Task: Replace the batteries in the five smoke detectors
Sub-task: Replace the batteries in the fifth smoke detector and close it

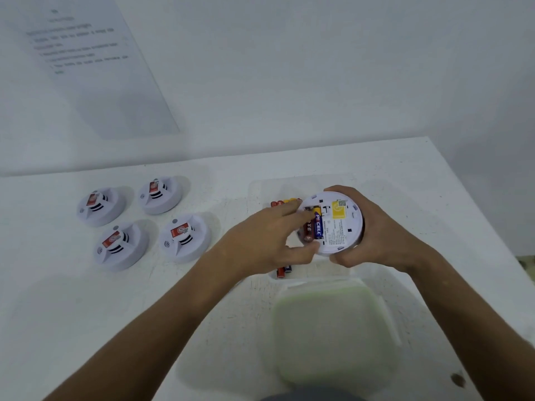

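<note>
My right hand [376, 235] grips a white smoke detector [338, 227] turned back side up above a clear tray. Its open compartment shows a blue and yellow battery [318, 225] beside a red and black battery [308, 230]. My left hand [272, 235] reaches over the compartment, a fingertip touching the red battery's upper end and the thumb under the detector's lower rim. Several more white smoke detectors sit face up at the left, among them the nearest one [185, 237].
The clear tray [260, 186] under my hands holds loose batteries [283, 270] at its near end and others [279, 203] at its far end. A plastic lid with a green rim [335, 331] lies close to me. A printed sheet [86, 59] hangs on the wall.
</note>
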### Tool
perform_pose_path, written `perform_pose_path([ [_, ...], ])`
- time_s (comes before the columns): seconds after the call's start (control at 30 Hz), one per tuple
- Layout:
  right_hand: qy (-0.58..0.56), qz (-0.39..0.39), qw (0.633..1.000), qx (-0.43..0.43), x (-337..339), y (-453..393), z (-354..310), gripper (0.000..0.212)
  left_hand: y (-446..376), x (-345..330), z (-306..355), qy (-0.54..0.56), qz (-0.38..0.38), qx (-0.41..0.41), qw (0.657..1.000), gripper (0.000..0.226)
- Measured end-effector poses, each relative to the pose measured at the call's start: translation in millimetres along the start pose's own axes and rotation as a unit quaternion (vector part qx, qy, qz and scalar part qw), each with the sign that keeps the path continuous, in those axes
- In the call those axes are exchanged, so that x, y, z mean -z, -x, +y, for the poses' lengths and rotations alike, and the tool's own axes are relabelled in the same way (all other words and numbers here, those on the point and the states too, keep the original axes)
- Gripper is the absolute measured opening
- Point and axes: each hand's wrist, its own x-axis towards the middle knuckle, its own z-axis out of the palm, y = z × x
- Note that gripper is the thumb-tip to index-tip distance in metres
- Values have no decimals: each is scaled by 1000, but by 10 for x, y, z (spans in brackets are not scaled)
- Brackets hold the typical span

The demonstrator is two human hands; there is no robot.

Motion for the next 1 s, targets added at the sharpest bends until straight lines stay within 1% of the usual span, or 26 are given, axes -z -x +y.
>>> perform_pose_path([
  [0.07, 5, 1, 1000, 1, 29, 13, 4, 91, -33, 19, -22, 68, -20, 50, 996, 50],
  [0.1, 12, 3, 1000, 3, 41, 16, 1, 91, -61, 30, -27, 91, -17, 63, 994, 48],
  [0.13, 18, 9, 1000, 6, 51, 18, -3, 91, -90, 36, -21, 101, -9, 66, 993, 42],
  [0.2, 24, 34, 999, 14, 87, 23, -14, 87, -161, 59, 32, 73, 17, 54, 996, 26],
  [0.27, 28, 64, 997, 18, 157, 44, 1, 86, -248, 101, 85, 41, 50, 63, 996, 20],
  [0.3, 29, 76, 997, 16, 205, 65, 19, 87, -303, 132, 100, 48, 69, 85, 993, 18],
  [0.37, 33, 97, 995, 6, 309, 121, 62, 89, -438, 199, 53, 107, 94, 151, 978, 18],
  [0.4, 36, 108, 994, 1, 361, 153, 82, 90, -511, 220, -8, 143, 88, 189, 967, 20],
  [0.47, 45, 125, 991, -7, 460, 217, 121, 91, -659, 197, -172, 184, 39, 245, 951, 22],
  [0.57, 40, 141, 989, -18, 565, 290, 141, 90, -834, 23, -398, 138, -37, 269, 952, 27],
  [0.63, 42, 145, 988, -18, 610, 313, 143, 91, -917, -113, -461, 147, -65, 286, 945, 28],
  [0.77, 41, 137, 989, -25, 629, 324, 169, 95, -1054, -309, -451, 151, -76, 296, 940, 17],
  [1.0, 28, 117, 993, -7, 585, 291, 178, 92, -986, -406, -324, 89, -63, 270, 957, 27],
])
